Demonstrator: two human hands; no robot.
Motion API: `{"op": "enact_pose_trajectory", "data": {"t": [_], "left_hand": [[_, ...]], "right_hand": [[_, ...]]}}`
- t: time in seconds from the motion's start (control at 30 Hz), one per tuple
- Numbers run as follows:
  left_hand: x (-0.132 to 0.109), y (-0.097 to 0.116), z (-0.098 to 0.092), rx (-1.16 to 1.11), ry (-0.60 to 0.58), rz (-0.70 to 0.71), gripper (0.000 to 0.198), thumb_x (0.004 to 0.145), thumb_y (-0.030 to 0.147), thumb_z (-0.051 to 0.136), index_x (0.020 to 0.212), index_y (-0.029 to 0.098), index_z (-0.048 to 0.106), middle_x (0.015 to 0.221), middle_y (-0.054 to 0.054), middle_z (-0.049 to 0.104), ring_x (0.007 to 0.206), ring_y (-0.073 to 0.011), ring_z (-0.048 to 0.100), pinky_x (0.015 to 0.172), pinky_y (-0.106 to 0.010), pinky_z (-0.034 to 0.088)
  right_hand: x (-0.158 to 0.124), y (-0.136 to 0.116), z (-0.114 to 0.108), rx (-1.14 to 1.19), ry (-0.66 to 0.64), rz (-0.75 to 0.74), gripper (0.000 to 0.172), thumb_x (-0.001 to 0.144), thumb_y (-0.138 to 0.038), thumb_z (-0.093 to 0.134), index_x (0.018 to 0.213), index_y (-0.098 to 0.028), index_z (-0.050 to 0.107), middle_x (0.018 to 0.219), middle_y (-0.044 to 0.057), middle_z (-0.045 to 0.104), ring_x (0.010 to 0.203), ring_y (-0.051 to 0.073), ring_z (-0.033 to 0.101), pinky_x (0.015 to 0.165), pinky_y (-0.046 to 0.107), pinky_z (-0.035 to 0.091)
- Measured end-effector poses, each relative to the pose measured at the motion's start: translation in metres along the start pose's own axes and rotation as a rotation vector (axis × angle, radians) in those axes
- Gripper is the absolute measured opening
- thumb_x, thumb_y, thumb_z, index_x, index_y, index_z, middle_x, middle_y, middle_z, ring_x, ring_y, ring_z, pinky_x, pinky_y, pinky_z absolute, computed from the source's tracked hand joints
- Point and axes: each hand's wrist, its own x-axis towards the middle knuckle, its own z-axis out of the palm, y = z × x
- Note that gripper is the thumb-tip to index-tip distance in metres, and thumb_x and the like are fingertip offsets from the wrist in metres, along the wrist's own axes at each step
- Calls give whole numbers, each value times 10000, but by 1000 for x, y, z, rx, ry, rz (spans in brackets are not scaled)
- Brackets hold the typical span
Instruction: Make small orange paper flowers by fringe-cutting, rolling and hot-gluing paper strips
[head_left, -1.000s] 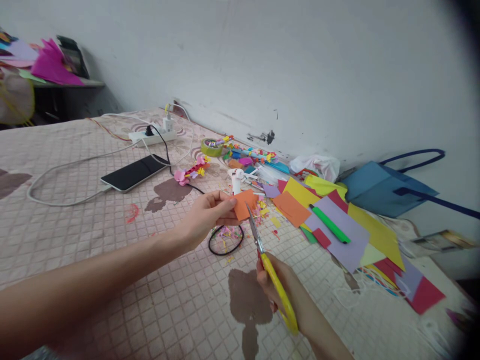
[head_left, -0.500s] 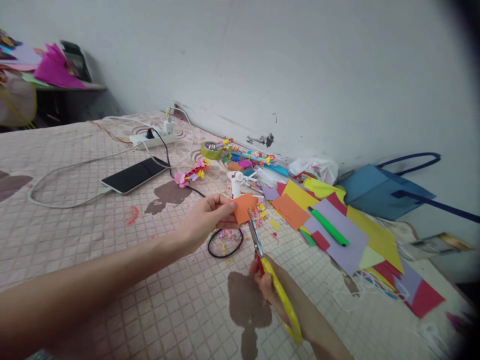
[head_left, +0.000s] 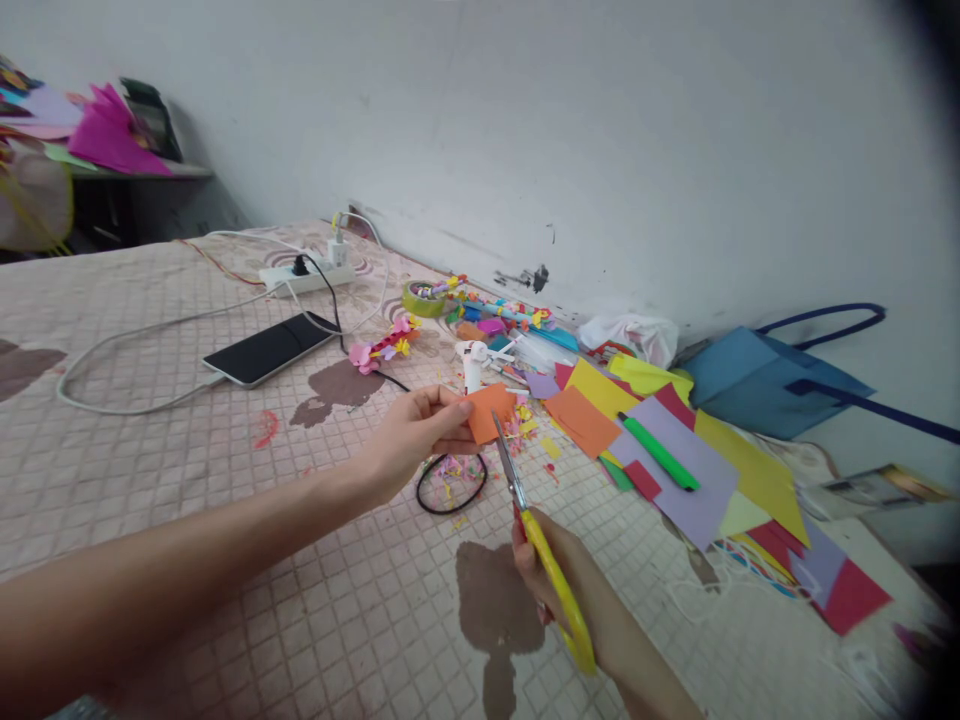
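Between the thumb and fingers of my left hand (head_left: 427, 425) is a small piece of orange paper (head_left: 489, 410), held above the table. My right hand (head_left: 551, 570) grips yellow-and-red handled scissors (head_left: 555, 570), fingers partly hidden behind the handles. The blades point away from me and overlap the paper's lower right edge. Just behind the paper stands a white glue gun (head_left: 472, 362), its lower part hidden. Small colourful paper scraps (head_left: 525, 425) lie beside and under the paper, near a loop of black cord (head_left: 450, 512).
A phone (head_left: 271, 350) on a white cable and a power strip (head_left: 307, 278) lie at the left. Green tape (head_left: 424, 300) and decorated sticks are by the wall. Coloured paper sheets (head_left: 686, 470), a green marker (head_left: 658, 452) and a blue bag (head_left: 772, 380) fill the right side.
The scissors' blades have closed somewhat and their tip reaches slightly farther onto the orange paper. My right hand's fingers have drawn closer together on the handles. The left hand stays nearly still.
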Motion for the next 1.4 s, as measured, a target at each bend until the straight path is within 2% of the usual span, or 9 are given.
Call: {"op": "enact_pose_trajectory", "data": {"t": [0.1, 0.27, 0.4, 0.63, 0.93, 1.07, 1.2, 1.3, 1.4], "left_hand": [[1, -1, -2, 5, -1, 4, 208, 772, 274, 682, 753, 142, 522, 705, -17, 689, 644, -113, 660, 661, -246, 554], [0, -2, -2, -9, -24, 6, 200, 781, 270, 675, 747, 147, 521, 700, -4, 685, 645, -111, 660, 662, -255, 560], [0, -2, -1, -11, -18, 4, 202, 773, 272, 682, 750, 147, 525, 725, -15, 697, 650, -119, 666, 667, -267, 564], [0, -2, 0, 1, -12, 1, 214, 758, 293, 690, 745, 149, 532, 728, -31, 710, 661, -123, 673, 659, -250, 560], [0, -2, 0, 1, 5, 4, 229, 742, 291, 702, 732, 148, 523, 701, -25, 702, 648, -127, 671, 660, -261, 557], [0, 0, 1, 3, 10, -2, 226, 744, 292, 701, 744, 146, 528, 712, -29, 703, 654, -128, 670, 664, -262, 555], [-1, 1, 0, -1, -1, 1, 215, 754, 285, 695, 752, 149, 528, 721, -25, 703, 653, -121, 667, 664, -254, 549], [-1, 1, -1, -1, -5, 5, 210, 758, 285, 691, 744, 150, 530, 707, -16, 696, 644, -116, 662, 657, -251, 549], [0, 0, -1, 3, -13, 1, 208, 762, 283, 689, 742, 152, 529, 698, -12, 692, 634, -113, 658, 653, -254, 554]], "right_hand": [[2, 2, 0, 47, -22, 35, 615, 690, -819, 380, 732, -206, 410, 612, -44, 393, 429, 74, 359, 362, 204, 336], [1, 20, -1, 29, -33, -157, 542, 852, -689, 284, 884, -193, 500, 686, -10, 457, 534, 101, 417, 452, 207, 392], [0, 27, -1, -4, -47, -209, 509, 892, -638, 252, 932, -200, 509, 713, 1, 487, 565, 112, 442, 476, 213, 399], [-3, 14, -3, -100, -40, -195, 383, 919, -559, 302, 921, -218, 476, 759, 6, 519, 604, 129, 497, 516, 235, 422], [-3, 12, -2, -107, -21, -146, 416, 893, -599, 305, 838, -211, 443, 782, 21, 553, 558, 114, 487, 481, 225, 414], [-1, 9, -1, -74, 22, -91, 434, 856, -622, 370, 765, -203, 432, 682, -7, 504, 513, 100, 452, 453, 216, 384], [1, 5, -2, -17, 10, -60, 486, 792, -685, 432, 714, -206, 415, 590, -40, 420, 477, 91, 396, 422, 210, 348], [1, 6, -3, -25, -19, -103, 513, 820, -701, 350, 758, -201, 447, 630, -25, 441, 490, 95, 395, 431, 215, 362], [-1, 13, -3, -39, -46, -168, 486, 881, -642, 283, 870, -203, 491, 699, -4, 496, 517, 101, 417, 458, 217, 381]]}}
